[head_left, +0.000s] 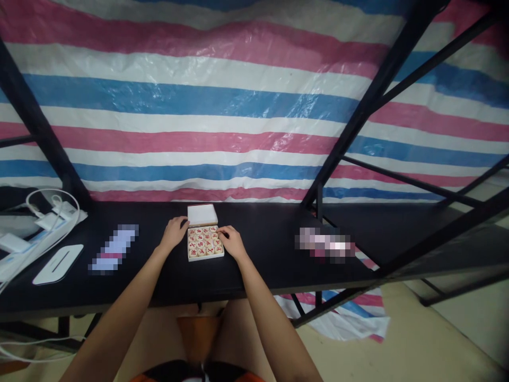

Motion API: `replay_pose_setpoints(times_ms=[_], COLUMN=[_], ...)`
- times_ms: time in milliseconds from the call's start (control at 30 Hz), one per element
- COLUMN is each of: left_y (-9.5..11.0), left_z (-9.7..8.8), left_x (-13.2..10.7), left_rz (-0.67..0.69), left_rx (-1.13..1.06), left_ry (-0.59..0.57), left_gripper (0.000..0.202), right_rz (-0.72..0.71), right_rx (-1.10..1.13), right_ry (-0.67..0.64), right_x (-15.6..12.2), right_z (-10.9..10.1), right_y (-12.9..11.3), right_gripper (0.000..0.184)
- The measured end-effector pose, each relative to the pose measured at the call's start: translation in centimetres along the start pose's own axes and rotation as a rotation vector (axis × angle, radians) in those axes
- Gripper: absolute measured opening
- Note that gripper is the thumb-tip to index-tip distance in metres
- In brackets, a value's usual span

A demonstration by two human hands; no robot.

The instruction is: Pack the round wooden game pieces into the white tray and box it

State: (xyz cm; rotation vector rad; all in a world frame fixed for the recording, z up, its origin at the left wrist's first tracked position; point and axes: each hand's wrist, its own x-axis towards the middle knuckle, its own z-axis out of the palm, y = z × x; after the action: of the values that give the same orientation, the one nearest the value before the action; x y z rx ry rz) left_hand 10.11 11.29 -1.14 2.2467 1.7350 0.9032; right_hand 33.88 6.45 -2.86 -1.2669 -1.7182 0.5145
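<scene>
A small white box (190, 258) lies on the black table (258, 265), filled with several round pale pieces (205, 241) marked in red. Its white lid (202, 214) lies just behind it. My left hand (174, 233) rests against the box's left side with fingers curled at its far left corner. On the box's right side, my right hand (232, 242) has its fingers bent and the fingertips touching the pieces near the far right corner.
White chargers and cables (51, 215) and a flat white device (59, 263) lie at the table's left end. Two blurred patches sit left and right of the box. Black metal frame bars (369, 101) rise at right. A striped tarp (222, 101) hangs behind.
</scene>
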Motion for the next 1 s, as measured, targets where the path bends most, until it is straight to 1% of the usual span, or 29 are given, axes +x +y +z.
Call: replay_pose_setpoints(times_ms=[33, 100, 200, 267, 333, 433, 533, 633, 700, 767, 833, 867, 900, 1000], left_y=[-0.4, -0.6, -0.1, 0.2, 0.3, 0.1, -0.1, -0.3, -0.4, -0.3, -0.1, 0.0, 0.2, 0.7], left_z=[0.1, 0.5, 1.0, 1.1, 0.9, 0.7, 1.0, 1.6, 1.9, 2.2, 2.1, 2.0, 1.9, 1.0], left_x=[0.0, 0.0, 0.4, 0.5, 0.5, 0.4, 0.4, 0.5, 0.5, 0.5, 0.4, 0.4, 0.4, 0.2], left_rz=[-0.016, -0.017, 0.009, 0.016, 0.011, -0.013, -0.021, -0.026, -0.07, -0.121, -0.144, -0.139, -0.125, -0.084], left_rx=[0.001, -0.01, 0.001, 0.011, -0.022, -0.14, -0.293, -0.449, -0.559, -0.652, -0.701, -0.707, -0.701, -0.64], left_ry=[-0.01, -0.035, -0.074, -0.082, -0.081, -0.069, -0.017, 0.015, 0.016, 0.038, 0.05, 0.041, 0.021, -0.031], left_gripper=[0.04, 0.042, 0.04, 0.039, 0.041, 0.041, 0.036, 0.023, 0.019, 0.029, 0.046, 0.052, 0.053, 0.036], right_rz=[0.009, 0.029, 0.032, 0.026, 0.04, 0.108, 0.197, 0.224, 0.215, 0.169, 0.097, 0.068, 0.051, 0.066], right_rx=[-0.001, -0.019, -0.096, -0.144, -0.146, -0.069, 0.009, 0.027, 0.047, 0.086, 0.145, 0.183, 0.224, 0.347], right_ry=[0.004, 0.017, 0.016, 0.002, 0.005, 0.051, 0.093, 0.085, 0.059, 0.035, 0.041, 0.052, 0.057, 0.009], right_x=[0.1, 0.2, 0.2, 0.0, 0.0, 0.6, 2.3, 4.2, 4.9, 5.1, 4.9, 4.7, 4.5, 4.0], right_z=[0.1, 0.3, 0.6, 0.8, 1.0, 1.1, 1.1, 1.4, 1.7, 2.0, 2.0, 2.0, 1.8, 0.8], right_y=[0.0, 0.1, 0.3, 0.4, 0.5, 0.8, 1.4, 2.2, 2.6, 2.8, 2.6, 2.4, 2.2, 1.1], right_gripper=[0.019, 0.022, 0.026, 0.026, 0.027, 0.033, 0.042, 0.053, 0.057, 0.061, 0.067, 0.068, 0.066, 0.048])
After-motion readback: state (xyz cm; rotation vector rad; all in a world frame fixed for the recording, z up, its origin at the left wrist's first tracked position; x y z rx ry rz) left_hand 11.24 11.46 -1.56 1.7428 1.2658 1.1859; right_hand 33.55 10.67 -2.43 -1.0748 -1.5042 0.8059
